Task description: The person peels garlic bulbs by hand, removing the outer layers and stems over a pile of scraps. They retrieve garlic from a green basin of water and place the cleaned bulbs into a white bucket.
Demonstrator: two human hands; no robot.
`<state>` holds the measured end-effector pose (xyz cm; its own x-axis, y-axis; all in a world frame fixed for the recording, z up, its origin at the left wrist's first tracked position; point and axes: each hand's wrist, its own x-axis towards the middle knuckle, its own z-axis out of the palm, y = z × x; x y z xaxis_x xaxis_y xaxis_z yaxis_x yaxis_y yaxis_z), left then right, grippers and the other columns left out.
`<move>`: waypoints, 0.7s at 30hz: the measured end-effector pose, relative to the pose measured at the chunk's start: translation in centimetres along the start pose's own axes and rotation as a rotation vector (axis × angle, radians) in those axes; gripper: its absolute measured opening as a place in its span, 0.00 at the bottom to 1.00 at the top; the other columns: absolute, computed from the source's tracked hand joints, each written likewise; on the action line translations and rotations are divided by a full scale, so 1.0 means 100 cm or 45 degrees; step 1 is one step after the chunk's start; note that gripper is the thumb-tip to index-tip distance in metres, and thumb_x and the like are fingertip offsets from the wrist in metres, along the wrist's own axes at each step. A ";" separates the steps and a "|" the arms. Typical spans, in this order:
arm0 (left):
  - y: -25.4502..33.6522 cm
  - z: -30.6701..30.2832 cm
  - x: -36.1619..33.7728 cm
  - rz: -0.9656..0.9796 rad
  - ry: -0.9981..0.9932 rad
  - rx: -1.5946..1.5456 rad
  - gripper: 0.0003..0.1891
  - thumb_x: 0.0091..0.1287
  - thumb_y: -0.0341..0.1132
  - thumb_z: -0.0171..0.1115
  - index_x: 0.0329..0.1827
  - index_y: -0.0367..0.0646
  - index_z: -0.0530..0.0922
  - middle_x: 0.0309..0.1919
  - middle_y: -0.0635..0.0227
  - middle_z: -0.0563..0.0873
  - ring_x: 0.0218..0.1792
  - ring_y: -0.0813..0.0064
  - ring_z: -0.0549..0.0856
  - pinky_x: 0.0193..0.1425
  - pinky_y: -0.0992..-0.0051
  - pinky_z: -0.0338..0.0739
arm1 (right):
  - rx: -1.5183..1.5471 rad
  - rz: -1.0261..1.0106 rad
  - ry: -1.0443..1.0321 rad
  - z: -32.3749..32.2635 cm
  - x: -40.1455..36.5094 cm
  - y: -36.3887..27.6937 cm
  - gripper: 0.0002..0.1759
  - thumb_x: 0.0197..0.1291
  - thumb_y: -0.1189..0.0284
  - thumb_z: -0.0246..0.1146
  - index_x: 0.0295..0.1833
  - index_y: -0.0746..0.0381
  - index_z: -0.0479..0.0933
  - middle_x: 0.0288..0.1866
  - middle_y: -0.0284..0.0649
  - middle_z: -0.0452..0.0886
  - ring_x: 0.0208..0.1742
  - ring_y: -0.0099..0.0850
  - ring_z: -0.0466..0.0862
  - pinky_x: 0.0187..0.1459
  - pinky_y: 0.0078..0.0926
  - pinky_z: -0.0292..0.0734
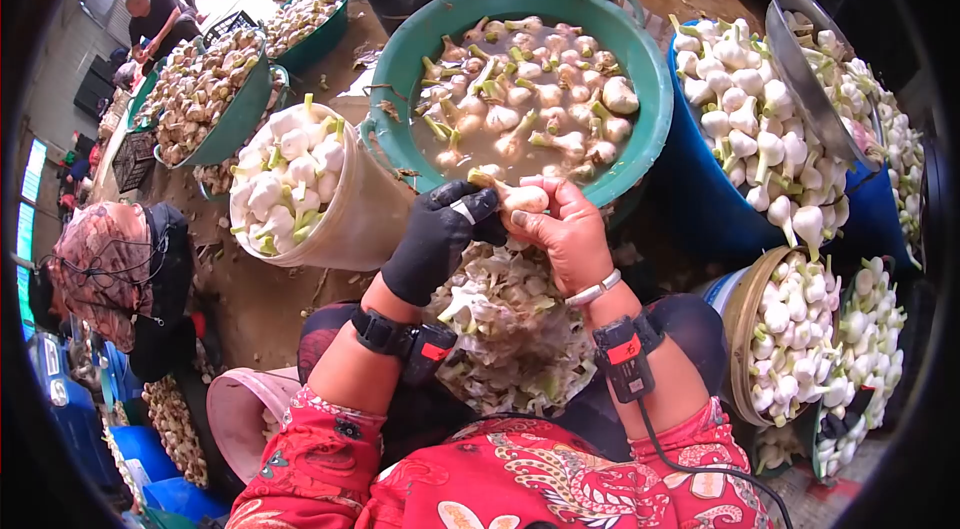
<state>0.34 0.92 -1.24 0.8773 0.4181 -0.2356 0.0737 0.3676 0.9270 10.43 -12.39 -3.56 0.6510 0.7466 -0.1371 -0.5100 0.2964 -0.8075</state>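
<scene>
My left hand (440, 234), in a black glove with pale fingertips or wrapping on a finger, grips the stem end of a garlic bulb (522, 198). My bare right hand (572, 237) pinches the bulb from the other side, thumb and fingers closed at its skin. Both hands meet just over the near rim of a green tub (393, 59), where unpeeled garlic bulbs (548, 95) with cut stems float in murky water. Below my hands, a heap of papery garlic peel (515, 339) lies between my knees.
A white bucket (375, 214) of peeled garlic tilts at left; a blue barrel (700, 199) and a tan-rimmed bucket (738, 339) hold more at right. A pink bucket (235, 419) stands lower left. Another person (160, 19) sits beyond heaped garlic at upper left; someone in a patterned head covering (100, 264) is nearer.
</scene>
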 end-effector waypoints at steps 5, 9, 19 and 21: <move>0.006 0.002 -0.007 -0.048 -0.027 -0.028 0.13 0.69 0.37 0.57 0.47 0.33 0.78 0.35 0.62 0.84 0.35 0.71 0.85 0.42 0.72 0.81 | 0.096 0.147 0.013 -0.001 -0.001 -0.007 0.20 0.54 0.86 0.64 0.53 0.66 0.72 0.42 0.35 0.79 0.41 0.22 0.80 0.42 0.23 0.80; 0.009 0.011 -0.009 -0.009 -0.032 -0.209 0.14 0.69 0.36 0.57 0.47 0.33 0.78 0.37 0.61 0.84 0.36 0.72 0.85 0.42 0.72 0.81 | -0.084 -0.052 -0.014 -0.001 -0.003 -0.004 0.19 0.53 0.85 0.65 0.52 0.66 0.73 0.43 0.34 0.79 0.40 0.21 0.80 0.42 0.21 0.80; 0.001 -0.007 -0.004 -0.066 -0.028 0.023 0.10 0.61 0.28 0.62 0.44 0.35 0.80 0.32 0.66 0.84 0.31 0.76 0.83 0.37 0.77 0.78 | -0.017 0.043 -0.055 -0.002 -0.003 0.009 0.13 0.60 0.77 0.62 0.51 0.66 0.73 0.40 0.36 0.79 0.38 0.22 0.80 0.40 0.21 0.78; -0.001 -0.011 -0.004 0.012 -0.083 0.156 0.10 0.61 0.27 0.62 0.44 0.35 0.81 0.33 0.68 0.85 0.31 0.77 0.82 0.38 0.78 0.77 | 0.121 0.170 -0.118 -0.009 0.000 0.005 0.13 0.65 0.73 0.58 0.53 0.67 0.72 0.42 0.40 0.80 0.38 0.26 0.81 0.41 0.25 0.79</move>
<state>-0.54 1.66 -1.62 0.9068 0.3649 -0.2113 0.1195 0.2584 0.9586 10.66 -12.82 -4.48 0.5215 0.8336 -0.1823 -0.6420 0.2425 -0.7274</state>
